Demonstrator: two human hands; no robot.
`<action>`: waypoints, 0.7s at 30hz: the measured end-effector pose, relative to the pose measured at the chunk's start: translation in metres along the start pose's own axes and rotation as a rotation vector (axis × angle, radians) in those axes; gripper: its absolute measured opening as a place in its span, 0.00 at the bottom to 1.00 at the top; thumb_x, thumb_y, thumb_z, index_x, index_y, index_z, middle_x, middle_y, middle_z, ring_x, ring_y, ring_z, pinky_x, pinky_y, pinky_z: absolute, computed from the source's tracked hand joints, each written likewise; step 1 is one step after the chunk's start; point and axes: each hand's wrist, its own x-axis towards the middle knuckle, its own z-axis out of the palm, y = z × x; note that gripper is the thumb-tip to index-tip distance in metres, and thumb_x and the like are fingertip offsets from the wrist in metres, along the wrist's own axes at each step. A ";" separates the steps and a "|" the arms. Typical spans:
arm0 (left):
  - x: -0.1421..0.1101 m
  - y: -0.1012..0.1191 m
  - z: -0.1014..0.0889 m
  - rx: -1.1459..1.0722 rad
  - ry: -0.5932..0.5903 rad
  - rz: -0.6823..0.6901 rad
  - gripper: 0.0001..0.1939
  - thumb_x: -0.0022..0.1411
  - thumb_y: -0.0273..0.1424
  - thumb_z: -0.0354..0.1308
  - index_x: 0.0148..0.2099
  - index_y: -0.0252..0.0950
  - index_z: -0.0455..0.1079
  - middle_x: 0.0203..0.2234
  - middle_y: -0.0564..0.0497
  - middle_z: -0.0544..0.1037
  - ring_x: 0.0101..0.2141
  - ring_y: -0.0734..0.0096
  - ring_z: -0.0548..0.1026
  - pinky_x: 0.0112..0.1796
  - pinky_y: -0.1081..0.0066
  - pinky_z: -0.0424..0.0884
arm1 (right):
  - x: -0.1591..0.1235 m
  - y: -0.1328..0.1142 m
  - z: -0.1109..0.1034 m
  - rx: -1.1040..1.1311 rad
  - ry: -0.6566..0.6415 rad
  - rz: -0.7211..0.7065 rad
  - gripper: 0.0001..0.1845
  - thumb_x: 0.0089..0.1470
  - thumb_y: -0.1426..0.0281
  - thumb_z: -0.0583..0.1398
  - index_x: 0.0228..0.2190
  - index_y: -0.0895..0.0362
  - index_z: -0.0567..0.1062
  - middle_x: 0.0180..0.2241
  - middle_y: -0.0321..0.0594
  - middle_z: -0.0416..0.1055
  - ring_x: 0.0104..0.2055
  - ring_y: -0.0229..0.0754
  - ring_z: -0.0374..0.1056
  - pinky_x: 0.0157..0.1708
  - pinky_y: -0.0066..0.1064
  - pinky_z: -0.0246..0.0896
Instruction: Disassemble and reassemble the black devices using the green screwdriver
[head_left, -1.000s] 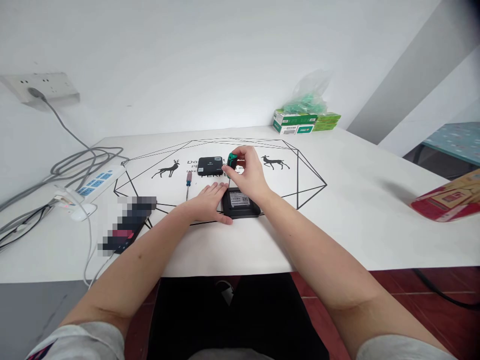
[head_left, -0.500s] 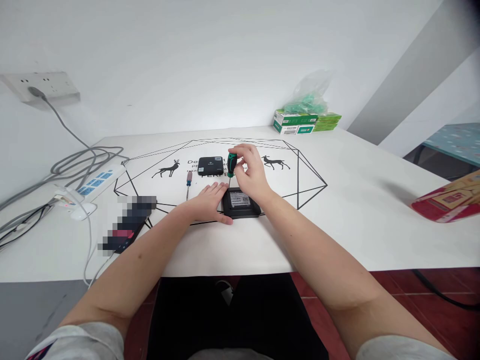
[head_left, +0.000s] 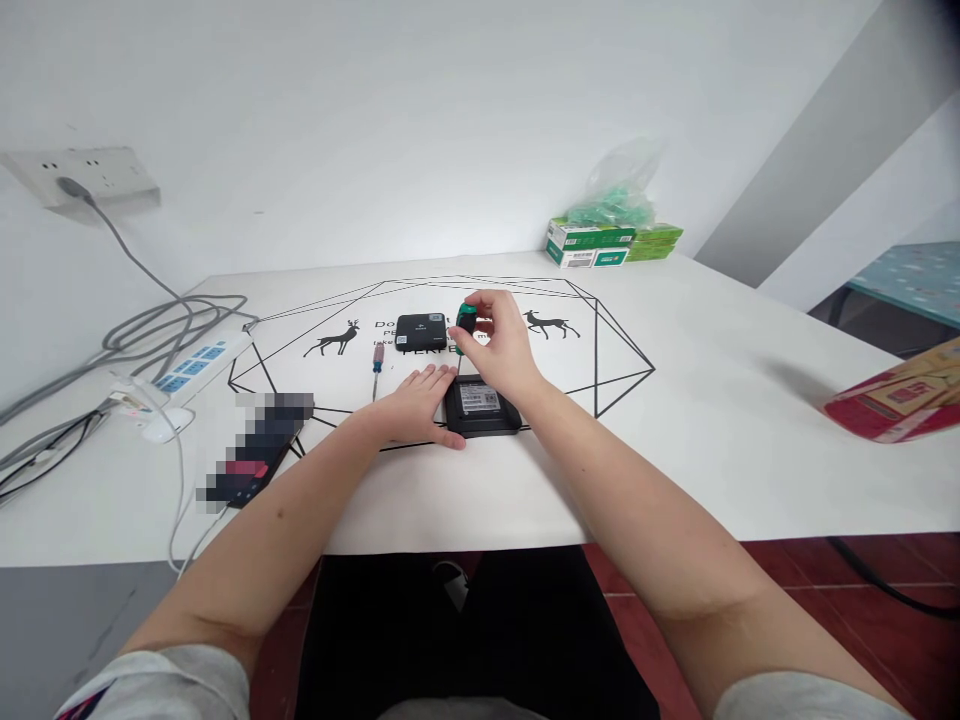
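Note:
In my right hand point(head_left: 499, 345) is a green-and-black screwdriver point(head_left: 466, 319), held upright by its handle. Its thin shaft points down at the far left corner of a black square device point(head_left: 482, 425) with a white label on its face; whether the tip sits in a screw is too small to tell. My left hand point(head_left: 420, 407) lies with fingers extended against the device's left side, steadying contact along that edge. Beyond it rests a black square cover point(head_left: 421, 332) bearing small stickers. A second screwdriver point(head_left: 378, 358), red and blue, lies left of the cover.
A phone point(head_left: 262, 450), partly pixelated, lies at the left near a power strip point(head_left: 196, 365) and coiled grey cables point(head_left: 172, 318). Green-and-white boxes point(head_left: 590, 245) with a plastic bag on top stand at the back. A red package point(head_left: 900, 400) is at the right edge.
The fingers of my right hand have shifted around the screwdriver handle, with the thumb now farther left. My left hand and the device stay in place.

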 end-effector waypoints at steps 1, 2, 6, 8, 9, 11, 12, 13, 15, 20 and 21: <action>0.000 0.000 0.000 0.001 0.001 -0.003 0.76 0.55 0.74 0.57 0.84 0.33 0.25 0.81 0.35 0.34 0.79 0.35 0.34 0.75 0.44 0.37 | 0.000 0.001 0.000 0.000 0.001 0.000 0.20 0.57 0.68 0.66 0.50 0.49 0.70 0.50 0.43 0.72 0.50 0.47 0.72 0.46 0.45 0.78; 0.000 0.000 0.000 0.001 0.002 -0.005 0.76 0.55 0.74 0.57 0.84 0.33 0.25 0.81 0.36 0.34 0.79 0.36 0.34 0.75 0.44 0.37 | 0.000 0.001 0.000 -0.001 0.002 -0.002 0.20 0.58 0.68 0.66 0.51 0.49 0.70 0.50 0.43 0.72 0.50 0.47 0.72 0.46 0.45 0.78; 0.001 -0.001 0.001 0.007 0.002 -0.003 0.76 0.55 0.75 0.56 0.84 0.32 0.27 0.81 0.35 0.34 0.79 0.38 0.33 0.75 0.44 0.37 | -0.001 0.003 0.000 -0.009 0.007 -0.024 0.20 0.58 0.68 0.65 0.52 0.49 0.70 0.51 0.44 0.72 0.51 0.47 0.72 0.46 0.45 0.78; 0.000 0.000 0.000 0.014 0.002 -0.005 0.75 0.55 0.75 0.56 0.84 0.33 0.27 0.81 0.35 0.34 0.79 0.39 0.34 0.75 0.44 0.37 | -0.001 0.003 -0.001 -0.016 0.013 -0.030 0.20 0.59 0.68 0.65 0.52 0.48 0.70 0.51 0.44 0.72 0.51 0.47 0.73 0.46 0.45 0.79; 0.000 0.001 0.000 0.017 0.001 -0.009 0.75 0.55 0.75 0.55 0.84 0.32 0.28 0.81 0.35 0.34 0.79 0.39 0.34 0.75 0.45 0.37 | -0.002 0.003 -0.001 -0.019 0.016 -0.030 0.20 0.59 0.68 0.65 0.52 0.48 0.70 0.51 0.44 0.72 0.51 0.47 0.73 0.46 0.45 0.79; -0.001 0.002 -0.002 0.019 -0.003 -0.018 0.76 0.54 0.75 0.55 0.83 0.30 0.29 0.81 0.34 0.34 0.79 0.39 0.34 0.75 0.46 0.36 | -0.002 0.003 -0.001 -0.022 0.023 -0.024 0.20 0.60 0.68 0.65 0.52 0.48 0.70 0.51 0.44 0.72 0.51 0.47 0.72 0.46 0.45 0.79; -0.001 0.003 -0.002 0.019 -0.007 -0.022 0.76 0.54 0.75 0.55 0.83 0.28 0.29 0.81 0.33 0.34 0.79 0.39 0.34 0.76 0.47 0.36 | -0.002 0.003 -0.001 -0.019 0.025 -0.021 0.20 0.60 0.68 0.65 0.52 0.48 0.70 0.51 0.43 0.72 0.51 0.47 0.72 0.46 0.45 0.78; -0.001 0.004 -0.003 0.019 -0.009 -0.024 0.77 0.54 0.75 0.55 0.83 0.28 0.29 0.81 0.33 0.34 0.79 0.39 0.34 0.76 0.48 0.36 | -0.002 0.002 -0.001 -0.014 0.030 -0.021 0.20 0.60 0.68 0.65 0.52 0.48 0.70 0.51 0.43 0.71 0.50 0.47 0.73 0.46 0.45 0.78; -0.002 0.004 -0.003 0.017 -0.008 -0.021 0.76 0.54 0.75 0.56 0.83 0.29 0.29 0.81 0.34 0.33 0.79 0.38 0.34 0.76 0.47 0.36 | -0.001 0.002 -0.001 -0.001 0.040 -0.022 0.19 0.60 0.68 0.65 0.52 0.48 0.70 0.50 0.43 0.71 0.50 0.47 0.73 0.46 0.45 0.78; -0.001 0.002 -0.001 0.004 -0.001 -0.008 0.75 0.55 0.74 0.57 0.83 0.31 0.28 0.81 0.35 0.33 0.79 0.35 0.34 0.75 0.45 0.37 | -0.001 0.002 -0.001 0.020 0.062 -0.032 0.19 0.60 0.68 0.65 0.52 0.48 0.70 0.50 0.43 0.70 0.50 0.46 0.73 0.46 0.44 0.78; -0.001 0.002 -0.001 0.003 -0.002 -0.010 0.75 0.55 0.74 0.57 0.83 0.31 0.28 0.81 0.35 0.33 0.79 0.35 0.34 0.75 0.45 0.37 | -0.001 0.002 -0.001 0.019 0.062 -0.032 0.18 0.60 0.67 0.65 0.52 0.49 0.70 0.50 0.43 0.70 0.50 0.46 0.73 0.46 0.44 0.78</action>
